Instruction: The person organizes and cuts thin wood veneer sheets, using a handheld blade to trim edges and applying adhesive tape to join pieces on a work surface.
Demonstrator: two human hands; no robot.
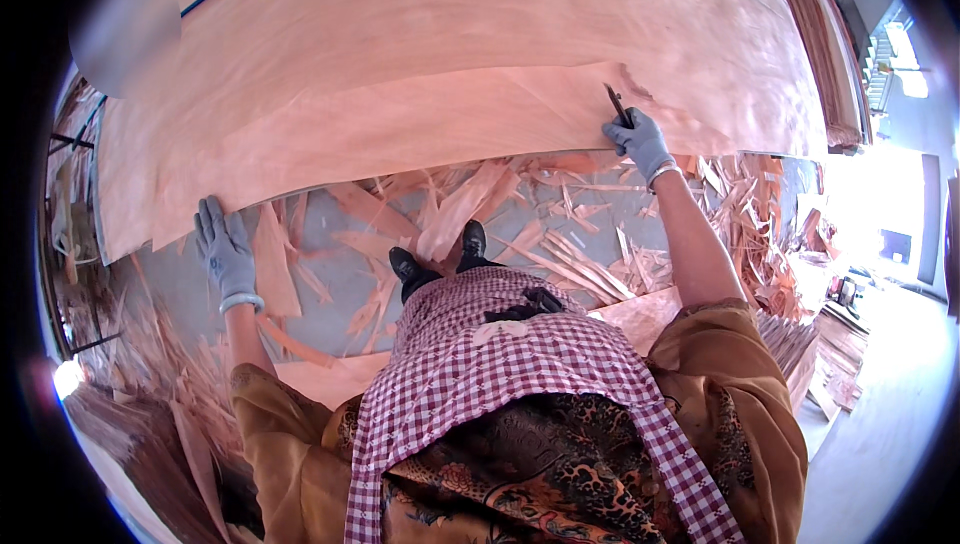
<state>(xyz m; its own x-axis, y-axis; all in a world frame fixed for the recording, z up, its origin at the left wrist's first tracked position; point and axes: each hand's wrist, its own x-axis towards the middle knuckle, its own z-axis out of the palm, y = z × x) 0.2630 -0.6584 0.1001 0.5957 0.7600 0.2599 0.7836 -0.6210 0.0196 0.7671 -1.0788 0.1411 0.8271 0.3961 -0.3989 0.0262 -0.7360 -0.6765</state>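
A wide, thin pinkish wood veneer sheet (480, 14) covers the worktable in front of me. Along its near edge lies a narrower veneer piece (420, 114) with a ragged right end. My left hand (228, 252), in a grey glove, rests its outstretched fingers on the near left edge of the veneer. At the near right edge, my right hand (642, 144), also gloved, is closed round a slim black utility knife (617, 104). Its tip points up and away over the veneer; whether the blade touches the wood cannot be made out.
Torn veneer scraps (375, 214) litter the grey floor below the table and around my shoes (472, 242). Larger scrap heaps lie at right (760, 234) and left (150, 344). Stacked veneer (825, 44) rises at the far right. A blurred shape (125, 29) covers the far left corner.
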